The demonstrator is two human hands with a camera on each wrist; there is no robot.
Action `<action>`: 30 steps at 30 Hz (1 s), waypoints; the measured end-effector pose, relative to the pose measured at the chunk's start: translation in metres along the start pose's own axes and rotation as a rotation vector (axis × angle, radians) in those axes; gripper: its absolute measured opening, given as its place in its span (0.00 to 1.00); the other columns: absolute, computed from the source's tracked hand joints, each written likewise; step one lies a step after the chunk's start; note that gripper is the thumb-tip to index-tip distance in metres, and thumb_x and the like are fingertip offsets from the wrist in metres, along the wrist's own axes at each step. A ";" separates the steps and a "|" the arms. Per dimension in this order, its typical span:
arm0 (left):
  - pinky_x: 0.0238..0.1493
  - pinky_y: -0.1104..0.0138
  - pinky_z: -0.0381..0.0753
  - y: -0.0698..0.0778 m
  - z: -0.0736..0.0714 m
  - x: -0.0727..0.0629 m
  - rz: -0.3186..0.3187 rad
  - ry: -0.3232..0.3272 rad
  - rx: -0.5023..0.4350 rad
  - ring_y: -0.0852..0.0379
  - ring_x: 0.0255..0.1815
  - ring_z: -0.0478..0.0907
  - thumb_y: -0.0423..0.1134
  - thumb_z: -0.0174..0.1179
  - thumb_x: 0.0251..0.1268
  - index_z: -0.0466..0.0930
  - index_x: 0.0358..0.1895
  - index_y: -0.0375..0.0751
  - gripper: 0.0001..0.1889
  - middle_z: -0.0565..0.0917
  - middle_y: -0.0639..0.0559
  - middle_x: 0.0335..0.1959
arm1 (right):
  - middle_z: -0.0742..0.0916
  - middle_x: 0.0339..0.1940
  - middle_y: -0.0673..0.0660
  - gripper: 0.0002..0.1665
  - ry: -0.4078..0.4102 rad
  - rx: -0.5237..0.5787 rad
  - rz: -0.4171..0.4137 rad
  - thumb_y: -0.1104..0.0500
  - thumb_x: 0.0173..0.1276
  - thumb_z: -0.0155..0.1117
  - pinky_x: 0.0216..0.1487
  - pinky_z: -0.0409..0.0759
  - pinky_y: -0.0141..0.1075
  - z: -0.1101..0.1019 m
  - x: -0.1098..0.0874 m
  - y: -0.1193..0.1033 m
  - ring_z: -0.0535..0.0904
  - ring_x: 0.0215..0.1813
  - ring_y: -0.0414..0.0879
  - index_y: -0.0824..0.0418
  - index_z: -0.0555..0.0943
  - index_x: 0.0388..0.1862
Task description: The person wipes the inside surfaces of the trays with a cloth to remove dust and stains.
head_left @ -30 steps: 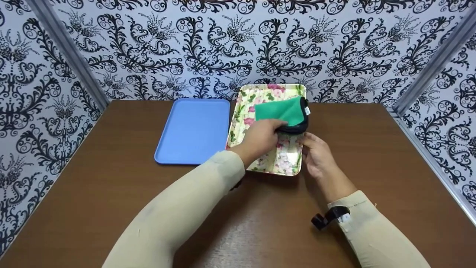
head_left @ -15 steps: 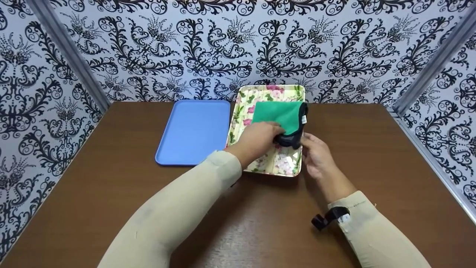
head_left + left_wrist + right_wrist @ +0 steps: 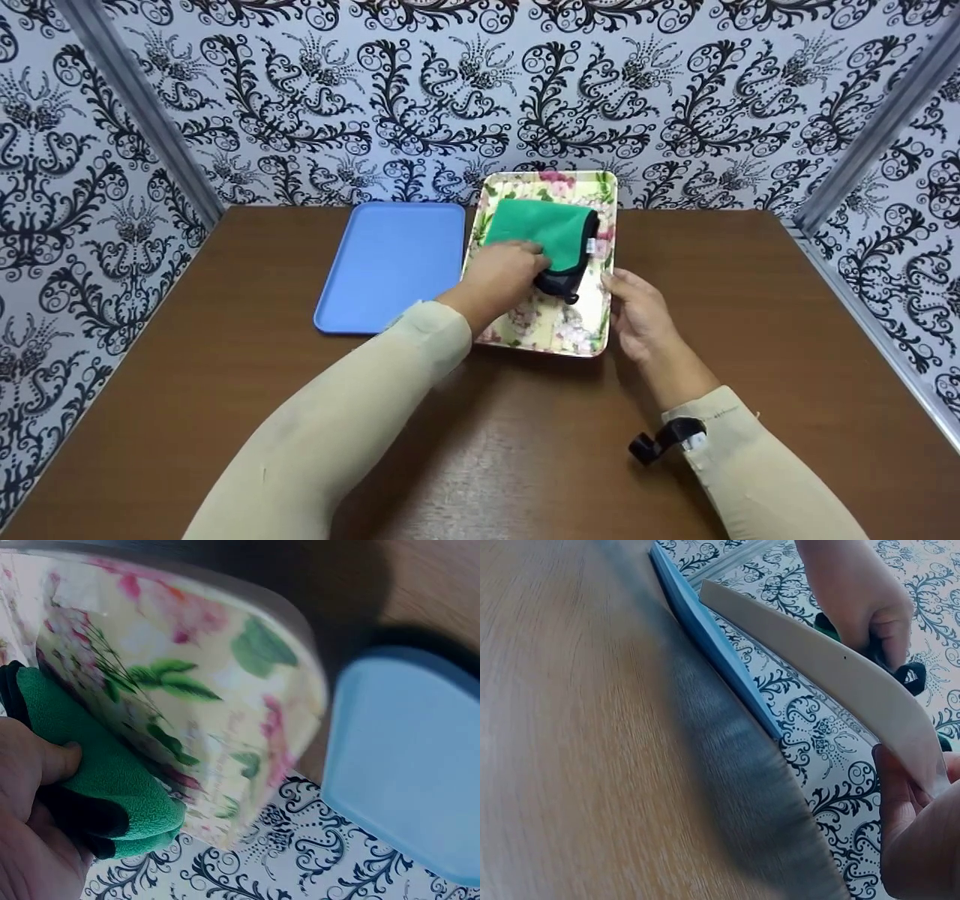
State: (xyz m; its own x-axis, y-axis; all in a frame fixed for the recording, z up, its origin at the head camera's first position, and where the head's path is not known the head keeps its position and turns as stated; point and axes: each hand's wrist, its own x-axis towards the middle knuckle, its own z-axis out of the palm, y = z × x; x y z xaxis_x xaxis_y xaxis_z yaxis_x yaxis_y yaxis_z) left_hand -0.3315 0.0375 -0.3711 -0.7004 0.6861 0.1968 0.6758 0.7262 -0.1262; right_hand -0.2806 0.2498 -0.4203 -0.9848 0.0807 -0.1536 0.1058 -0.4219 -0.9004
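In the head view my left hand point(image 3: 499, 274) holds a folded green cloth point(image 3: 551, 225) with black edging and a small white tag. The cloth lies against the face of a floral tray point(image 3: 559, 337), on its upper middle part. My left thumb presses on the green cloth point(image 3: 112, 765) in the left wrist view. At the tray's right edge, my right hand point(image 3: 641, 311) grips the rim. The right wrist view shows the tray's plain pale side point(image 3: 606, 330) raised off the table and tilted, with the right hand point(image 3: 922, 840) pinching its near end.
A plain blue tray point(image 3: 394, 270) lies flat on the brown table point(image 3: 525, 450), just left of the floral one. Patterned wall panels point(image 3: 480, 97) stand behind and at both sides. A black strap-mounted device point(image 3: 664, 439) sits on the right wrist.
My left hand has slid the cloth leftward across the floral tray, away from its right edge. The right hand and the tray have stayed nearly in place.
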 end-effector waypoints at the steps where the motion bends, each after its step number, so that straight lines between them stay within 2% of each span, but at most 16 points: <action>1: 0.62 0.60 0.84 -0.002 0.001 -0.001 -0.003 0.000 0.004 0.52 0.62 0.83 0.31 0.63 0.68 0.87 0.56 0.49 0.16 0.86 0.53 0.59 | 0.89 0.30 0.46 0.12 0.002 0.002 0.003 0.63 0.81 0.53 0.38 0.83 0.30 0.000 0.000 0.000 0.86 0.34 0.38 0.54 0.83 0.39; 7: 0.61 0.57 0.84 -0.016 0.004 -0.006 -0.027 0.001 -0.005 0.49 0.59 0.84 0.32 0.66 0.65 0.87 0.55 0.46 0.16 0.87 0.50 0.55 | 0.88 0.29 0.46 0.11 0.006 -0.005 0.012 0.63 0.82 0.53 0.37 0.83 0.30 -0.001 0.002 0.000 0.85 0.33 0.37 0.55 0.81 0.40; 11: 0.61 0.55 0.84 -0.027 0.007 -0.009 -0.053 0.000 -0.044 0.46 0.57 0.84 0.37 0.72 0.60 0.87 0.53 0.42 0.17 0.87 0.47 0.53 | 0.87 0.29 0.45 0.08 0.024 -0.018 0.014 0.62 0.81 0.54 0.37 0.83 0.30 0.000 0.003 0.001 0.84 0.33 0.37 0.55 0.80 0.41; 15: 0.64 0.54 0.82 -0.036 0.009 -0.011 -0.090 -0.020 -0.063 0.45 0.57 0.84 0.37 0.76 0.54 0.87 0.53 0.42 0.20 0.87 0.46 0.53 | 0.87 0.29 0.45 0.07 0.021 -0.018 0.014 0.62 0.82 0.54 0.37 0.83 0.30 0.000 0.003 0.001 0.84 0.34 0.37 0.56 0.79 0.42; 18: 0.62 0.53 0.83 -0.040 0.011 -0.013 -0.142 -0.030 -0.101 0.44 0.56 0.84 0.34 0.73 0.56 0.87 0.54 0.43 0.20 0.87 0.45 0.53 | 0.86 0.30 0.45 0.07 0.015 -0.013 0.006 0.61 0.82 0.53 0.38 0.83 0.30 -0.001 0.002 0.001 0.84 0.35 0.37 0.56 0.79 0.43; 23: 0.61 0.51 0.84 -0.041 0.015 -0.018 -0.238 -0.019 -0.226 0.42 0.56 0.85 0.31 0.67 0.64 0.87 0.58 0.46 0.19 0.88 0.47 0.55 | 0.87 0.30 0.45 0.07 0.020 -0.017 0.001 0.60 0.82 0.53 0.38 0.83 0.30 -0.002 0.002 0.000 0.84 0.35 0.38 0.56 0.79 0.44; 30: 0.67 0.54 0.81 -0.035 0.019 -0.023 -0.285 0.015 -0.308 0.45 0.62 0.84 0.25 0.60 0.65 0.84 0.64 0.47 0.25 0.86 0.50 0.62 | 0.87 0.30 0.45 0.08 0.031 -0.012 -0.007 0.61 0.82 0.53 0.38 0.83 0.30 -0.002 0.003 0.001 0.84 0.35 0.38 0.55 0.80 0.42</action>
State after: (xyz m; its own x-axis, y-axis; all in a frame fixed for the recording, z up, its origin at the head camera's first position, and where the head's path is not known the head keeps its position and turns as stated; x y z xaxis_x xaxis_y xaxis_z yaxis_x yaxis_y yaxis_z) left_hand -0.3435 -0.0025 -0.3892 -0.8675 0.4571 0.1965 0.4940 0.8379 0.2319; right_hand -0.2830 0.2515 -0.4220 -0.9808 0.1119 -0.1597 0.1007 -0.4107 -0.9062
